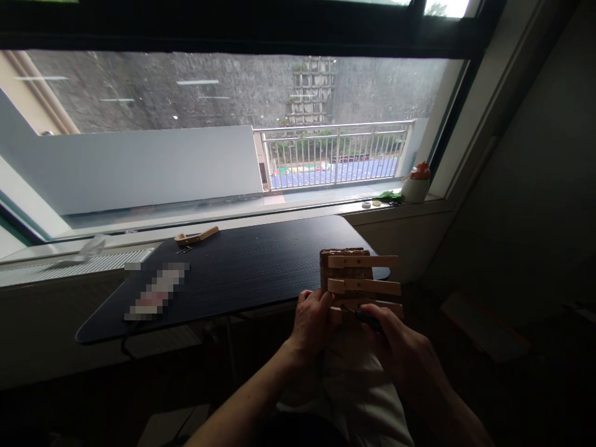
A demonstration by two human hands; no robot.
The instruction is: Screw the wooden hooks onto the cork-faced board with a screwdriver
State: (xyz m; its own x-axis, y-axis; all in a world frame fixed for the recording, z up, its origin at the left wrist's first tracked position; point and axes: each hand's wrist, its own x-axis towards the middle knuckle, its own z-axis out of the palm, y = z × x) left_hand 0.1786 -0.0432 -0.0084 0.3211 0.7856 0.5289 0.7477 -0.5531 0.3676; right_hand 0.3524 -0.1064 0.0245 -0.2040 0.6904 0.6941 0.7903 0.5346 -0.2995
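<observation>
A brown, rough-edged wooden board rests near my lap at the table's front right. Several pale wooden hooks lie across it in rows, their ends sticking out to the right; dark screw spots show on the upper ones. My left hand is closed around the board's lower left edge, beside the lowest hook. In my right hand is a black-handled screwdriver, its thin shaft pointing left at the lowest hook. Whether the tip touches a screw is too dark to tell.
On the black table, a loose wooden hook lies at the back left near some small screws. A blurred-out packet is nearer the left end. A white bottle with an orange top and tape rolls stand on the windowsill.
</observation>
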